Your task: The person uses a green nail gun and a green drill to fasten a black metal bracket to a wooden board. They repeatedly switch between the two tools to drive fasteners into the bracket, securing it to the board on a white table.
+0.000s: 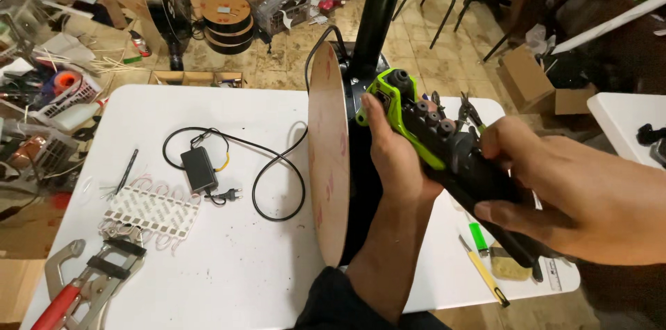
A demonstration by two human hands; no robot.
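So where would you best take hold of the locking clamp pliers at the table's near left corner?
Probably by the red-sleeved handle of the locking clamp pliers, coming from the near left edge: the handles point that way, while the wide jaws face inward toward the white LED strip.

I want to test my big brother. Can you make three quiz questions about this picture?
1. True or false: both hands hold the green-and-black power drill.
2. What lies nearest the table's front-left corner? A) red-handled metal locking clamp B) black power adapter C) yellow utility knife
3. Which hand grips the drill's black handle?

Key: 1 true. 2 A. 3 the right hand; the left hand steadies the drill's front, beside the upright round wooden disc.
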